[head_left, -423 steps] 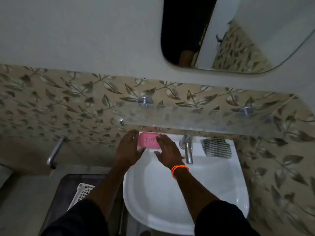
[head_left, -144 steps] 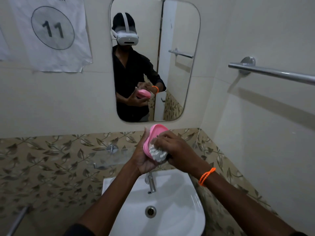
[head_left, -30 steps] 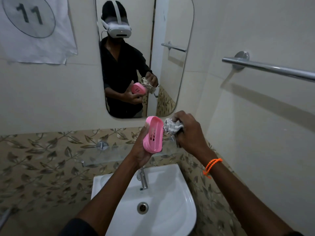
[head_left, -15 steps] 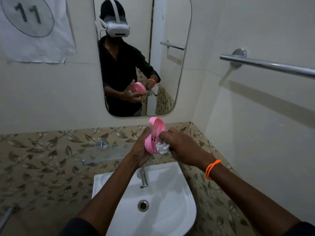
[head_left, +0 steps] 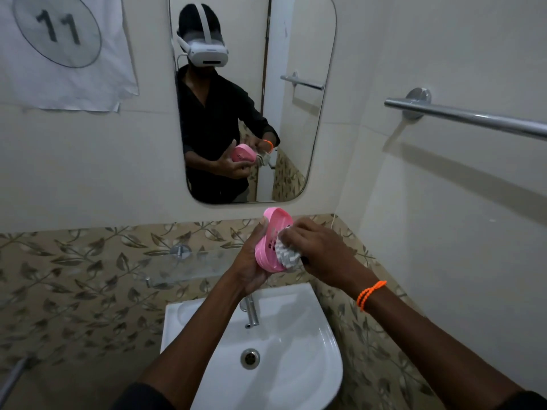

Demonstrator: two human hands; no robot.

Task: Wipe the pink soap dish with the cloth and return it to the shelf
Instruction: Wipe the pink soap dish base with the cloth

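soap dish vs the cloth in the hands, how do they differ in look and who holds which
The soap dish is pink, smooth and rigid, with holes in its base; the cloth is whitish, checked and bunched up. The left hand holds the soap dish on edge; the right hand grips the cloth and presses it into the dish's hollow. Both are held above the sink.

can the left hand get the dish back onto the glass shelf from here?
Probably yes. The left hand grips the pink soap dish just above the glass shelf, nothing between them. The right hand presses the cloth into it.
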